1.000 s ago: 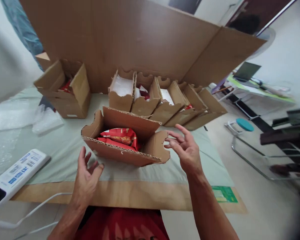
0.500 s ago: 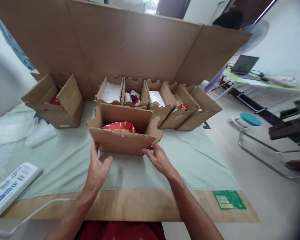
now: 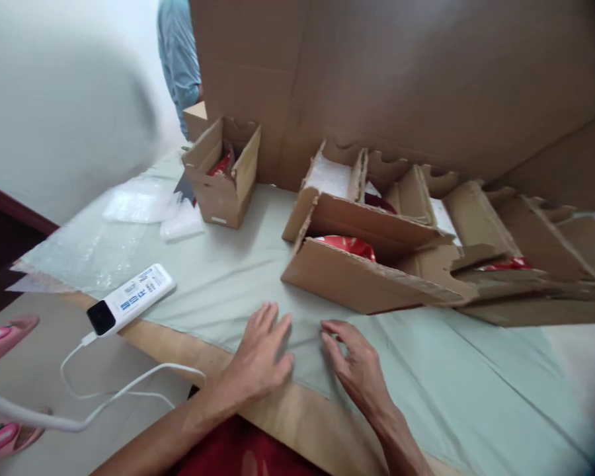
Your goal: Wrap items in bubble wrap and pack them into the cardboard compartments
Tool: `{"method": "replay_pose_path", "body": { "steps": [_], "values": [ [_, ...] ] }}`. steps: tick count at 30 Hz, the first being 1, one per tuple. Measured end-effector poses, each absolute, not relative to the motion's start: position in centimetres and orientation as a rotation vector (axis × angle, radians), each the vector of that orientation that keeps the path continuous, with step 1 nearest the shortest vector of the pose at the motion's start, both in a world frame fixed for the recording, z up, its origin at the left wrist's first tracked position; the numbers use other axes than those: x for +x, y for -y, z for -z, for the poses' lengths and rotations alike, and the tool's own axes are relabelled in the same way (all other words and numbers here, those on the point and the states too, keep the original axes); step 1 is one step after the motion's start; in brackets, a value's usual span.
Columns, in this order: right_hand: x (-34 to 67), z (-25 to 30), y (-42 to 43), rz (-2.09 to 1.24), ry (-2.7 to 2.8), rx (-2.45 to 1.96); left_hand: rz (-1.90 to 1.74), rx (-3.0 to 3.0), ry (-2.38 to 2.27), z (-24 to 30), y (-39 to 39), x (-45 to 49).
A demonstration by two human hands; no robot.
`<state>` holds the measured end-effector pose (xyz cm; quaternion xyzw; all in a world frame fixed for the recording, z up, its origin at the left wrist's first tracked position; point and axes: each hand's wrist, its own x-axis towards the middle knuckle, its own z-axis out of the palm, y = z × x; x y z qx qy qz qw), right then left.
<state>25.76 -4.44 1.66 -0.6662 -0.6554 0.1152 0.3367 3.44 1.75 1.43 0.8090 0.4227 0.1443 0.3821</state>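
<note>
My left hand (image 3: 264, 349) is over the front part of the cloth-covered table, its fingers apart and holding nothing. To its right, my right hand (image 3: 353, 360) is also free, with fingers loosely bent and apart. Just beyond both hands stands an open cardboard box (image 3: 357, 285); neither hand touches it. Inside that box lies a red packet (image 3: 348, 246), partly hidden by the front wall. Behind it, several similar boxes stand in a row, one with bubble wrap (image 3: 329, 177) in it and another showing a bit of red packaging (image 3: 508, 264).
At the far left stands another box (image 3: 221, 201) with red contents. Clear bubble wrap (image 3: 141, 200) lies left of it. A white power strip (image 3: 133, 297) and its cable (image 3: 143, 377) are at the left edge. A tall cardboard panel (image 3: 377, 79) backs the table. Someone's blue sleeve (image 3: 178, 56) shows behind.
Both hands have let go of the cardboard box and drawn back towards the table's front edge. My view has turned to the left.
</note>
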Motion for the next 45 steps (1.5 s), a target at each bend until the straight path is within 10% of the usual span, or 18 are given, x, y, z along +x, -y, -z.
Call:
{"method": "replay_pose_path", "body": {
  "steps": [20,45],
  "values": [
    [-0.5,-5.4,-32.1,-0.035,2.91,-1.196,-0.644,2.091,-0.847,4.5,-0.7,4.1],
    [29.9,-3.0,15.0,-0.431,0.393,-1.596,-0.934,2.453,-0.882,2.5,-0.4,1.3]
  ]
}}
